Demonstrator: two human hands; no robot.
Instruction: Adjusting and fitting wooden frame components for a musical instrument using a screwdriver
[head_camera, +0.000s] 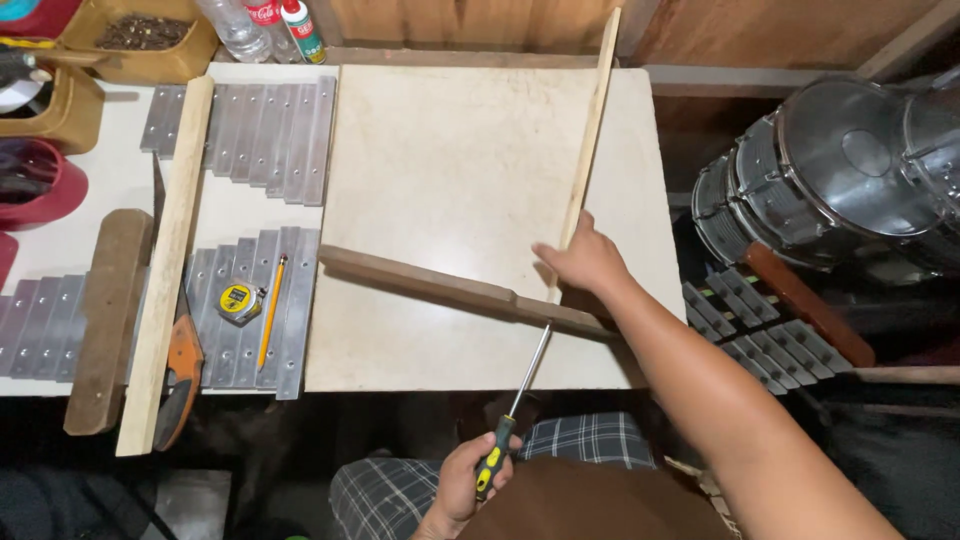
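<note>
Left hand (462, 482) nearest, fist closed around screwdriver (515, 400) handle, shaft tip up against dark wood bar (450, 290) lying across pale board (470, 220). Right hand (585, 260) presses down on thin light slat (588, 150) where it crosses the bar. Tape measure (238, 300), pencil (270, 310) on metal bars (250, 130) to the left.

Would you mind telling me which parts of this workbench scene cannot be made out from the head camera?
- Screwdriver tip: hidden under the dark wooden bar.
- Left hand grips the screwdriver handle; its wrist is cut off by the bottom edge.
- Right hand: its fingertips are hidden behind the thin wooden slat.
- Bottles: cut off by the top edge.
</note>
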